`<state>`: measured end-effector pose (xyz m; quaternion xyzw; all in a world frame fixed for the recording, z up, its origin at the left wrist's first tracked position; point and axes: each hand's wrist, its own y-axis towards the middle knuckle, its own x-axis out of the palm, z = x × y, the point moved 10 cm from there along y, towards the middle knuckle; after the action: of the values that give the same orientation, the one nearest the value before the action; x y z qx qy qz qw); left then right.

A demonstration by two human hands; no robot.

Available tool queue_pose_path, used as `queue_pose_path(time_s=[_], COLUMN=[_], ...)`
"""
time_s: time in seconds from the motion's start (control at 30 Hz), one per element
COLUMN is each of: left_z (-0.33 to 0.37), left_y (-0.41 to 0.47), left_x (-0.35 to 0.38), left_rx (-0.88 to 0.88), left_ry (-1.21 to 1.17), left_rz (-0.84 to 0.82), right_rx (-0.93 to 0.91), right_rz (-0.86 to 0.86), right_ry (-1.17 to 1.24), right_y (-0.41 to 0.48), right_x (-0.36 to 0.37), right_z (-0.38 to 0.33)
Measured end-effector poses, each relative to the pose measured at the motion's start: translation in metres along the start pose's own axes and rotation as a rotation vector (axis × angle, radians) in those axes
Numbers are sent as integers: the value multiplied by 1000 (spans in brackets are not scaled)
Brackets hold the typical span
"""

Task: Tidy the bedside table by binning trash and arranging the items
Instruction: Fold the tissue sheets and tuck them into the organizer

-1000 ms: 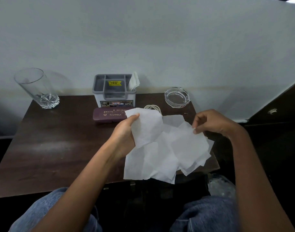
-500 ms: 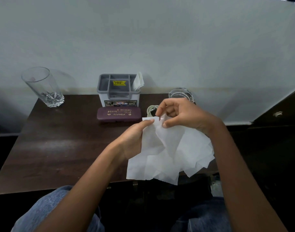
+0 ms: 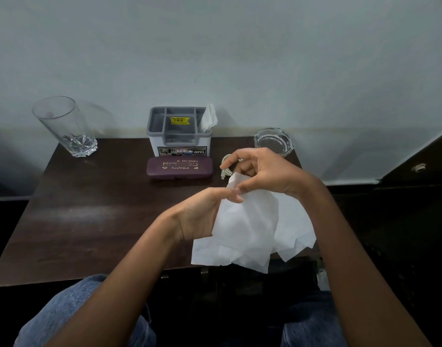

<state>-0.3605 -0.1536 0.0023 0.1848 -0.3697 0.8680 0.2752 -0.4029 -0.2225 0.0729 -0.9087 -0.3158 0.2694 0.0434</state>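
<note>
A: Starting at the far left of the dark wooden worktop, there's a clear glass with a faceted base, standing by the wall. Smooth, hard, easy to knock.

B: Moving along, a grey plastic organiser with compartments, a white tissue poking out of its right slot, and a maroon hard glasses case lying just in front of it.

A: Now the action. The left hand pinches the top of a bunch of thin white tissues, thumb and fingers closed on it, and the sheets hang creased and limp over the worktop's front edge.

B: And the right hand meets it at that same top edge, fingertips closed on the paper. A coiled white cable sits just behind it, and a round glass ashtray beyond.

A: Risk here?

B: I'd say loose sheets. They're flimsy, so a weak pinch could let one slip to the floor. And a hasty swing of that right hand might snag the cable or bump the ashtray.
</note>
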Motion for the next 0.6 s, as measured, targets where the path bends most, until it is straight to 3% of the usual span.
queue_pose_path(time_s=[0.17, 0.3, 0.4, 0.5, 0.6], left_z=[-3, 0, 3, 4, 4], left_y=[6, 4, 1, -3, -6], left_x=[-9, -25, -42, -59, -65], left_rx=[14, 38, 64, 95, 104], left_ry=[3, -71, -127, -182, -204], left_rz=[49, 192, 323, 455, 513], right_rx=[25, 110, 292, 513, 540], right_rz=[33, 470, 746, 602, 493], right_ry=[46, 127, 31, -136, -232], right_y=[-1, -27, -58, -58, -46], right_x=[-8, -86, -125, -110, -95], right_z=[6, 48, 100, 147, 163])
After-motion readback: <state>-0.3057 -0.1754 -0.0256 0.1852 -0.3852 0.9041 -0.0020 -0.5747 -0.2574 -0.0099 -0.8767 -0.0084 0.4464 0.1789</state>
